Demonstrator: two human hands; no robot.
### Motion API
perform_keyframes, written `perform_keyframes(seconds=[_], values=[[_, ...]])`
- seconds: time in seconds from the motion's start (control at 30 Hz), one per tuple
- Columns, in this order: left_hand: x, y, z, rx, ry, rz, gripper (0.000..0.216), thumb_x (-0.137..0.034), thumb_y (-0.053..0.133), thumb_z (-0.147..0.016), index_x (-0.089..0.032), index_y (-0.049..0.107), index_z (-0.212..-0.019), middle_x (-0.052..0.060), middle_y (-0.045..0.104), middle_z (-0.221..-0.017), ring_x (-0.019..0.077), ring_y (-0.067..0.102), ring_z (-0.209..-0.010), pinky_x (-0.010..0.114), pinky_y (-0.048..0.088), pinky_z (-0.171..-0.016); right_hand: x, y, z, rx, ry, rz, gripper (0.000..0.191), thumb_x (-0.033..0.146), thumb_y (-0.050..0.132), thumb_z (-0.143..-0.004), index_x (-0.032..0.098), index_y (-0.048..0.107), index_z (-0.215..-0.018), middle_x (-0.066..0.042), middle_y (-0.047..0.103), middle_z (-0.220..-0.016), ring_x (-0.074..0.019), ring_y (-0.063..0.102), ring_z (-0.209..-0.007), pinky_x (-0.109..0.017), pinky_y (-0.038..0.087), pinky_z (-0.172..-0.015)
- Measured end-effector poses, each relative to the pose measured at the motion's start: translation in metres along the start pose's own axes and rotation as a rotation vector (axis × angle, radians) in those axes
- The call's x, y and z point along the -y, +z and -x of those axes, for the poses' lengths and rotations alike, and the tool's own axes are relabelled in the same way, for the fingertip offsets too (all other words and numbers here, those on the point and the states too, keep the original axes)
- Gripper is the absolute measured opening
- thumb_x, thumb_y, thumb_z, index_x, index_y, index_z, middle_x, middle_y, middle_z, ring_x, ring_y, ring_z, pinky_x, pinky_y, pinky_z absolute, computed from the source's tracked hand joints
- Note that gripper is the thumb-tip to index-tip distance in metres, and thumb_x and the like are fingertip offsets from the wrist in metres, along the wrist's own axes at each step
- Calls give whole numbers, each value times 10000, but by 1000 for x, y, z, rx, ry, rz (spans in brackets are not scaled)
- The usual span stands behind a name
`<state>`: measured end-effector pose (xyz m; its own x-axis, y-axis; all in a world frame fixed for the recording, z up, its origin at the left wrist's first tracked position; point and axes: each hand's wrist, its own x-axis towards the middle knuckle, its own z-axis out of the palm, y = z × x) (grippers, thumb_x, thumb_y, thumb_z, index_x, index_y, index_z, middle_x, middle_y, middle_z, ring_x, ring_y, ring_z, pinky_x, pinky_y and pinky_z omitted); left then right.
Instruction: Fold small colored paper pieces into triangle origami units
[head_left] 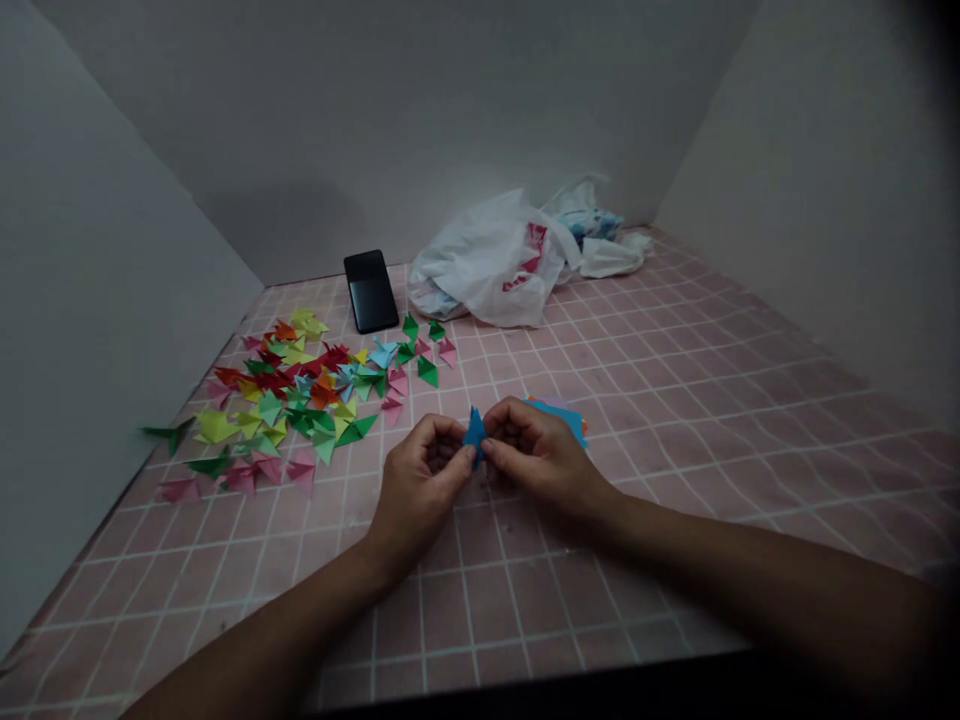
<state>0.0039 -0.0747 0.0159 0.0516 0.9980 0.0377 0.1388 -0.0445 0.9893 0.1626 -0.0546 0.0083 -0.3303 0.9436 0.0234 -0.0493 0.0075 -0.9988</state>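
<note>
A small piece of folded blue paper, narrow and pointed at the top, is held upright over the table. My left hand pinches its left side between thumb and fingers. On the other side, my right hand grips it the same way, with the fingertips close to those of the left. Partly hidden behind the right hand lies a stack of paper sheets, blue on top with orange showing at the edge. The lower part of the folded piece is partly covered by my fingers.
Many small folded paper pieces in several colours spread over the left of the pink checked tablecloth. A black phone and white plastic bags lie at the back. Pale walls enclose the back and both sides.
</note>
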Motion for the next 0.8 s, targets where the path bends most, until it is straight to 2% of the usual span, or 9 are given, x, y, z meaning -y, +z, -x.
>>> perform_keyframes(seconds=[0.1,0.23,0.43,0.8], values=[[-1,2,1,9,-5,87,147,-202,704,-772,-183,609,-883,-16,641,-761,116,605,-652,232,487,-626,1,0,1,-3,-32,2,81,224,616,-797,195,542,-811,36,538,-664,-99,509,-560,-247,411,-514],[0,1,0,34,-4,145,120,-214,700,-778,-176,603,-837,-21,632,-726,100,582,-614,220,479,-604,2,1,1,18,-57,-29,72,202,610,-799,196,542,-821,41,532,-668,-94,503,-564,-245,402,-517],[2,0,-3,34,-23,185,138,-201,709,-767,-173,616,-865,-19,636,-762,104,602,-663,221,490,-636,2,1,0,58,-36,-88,90,201,631,-786,188,558,-836,40,531,-707,-84,489,-567,-236,395,-509],[-1,1,-1,64,-46,248,119,-203,716,-740,-169,620,-803,-25,648,-711,105,627,-620,213,515,-586,1,1,2,7,-96,-13,56,166,620,-789,188,575,-815,32,547,-687,-103,512,-603,-246,415,-533]])
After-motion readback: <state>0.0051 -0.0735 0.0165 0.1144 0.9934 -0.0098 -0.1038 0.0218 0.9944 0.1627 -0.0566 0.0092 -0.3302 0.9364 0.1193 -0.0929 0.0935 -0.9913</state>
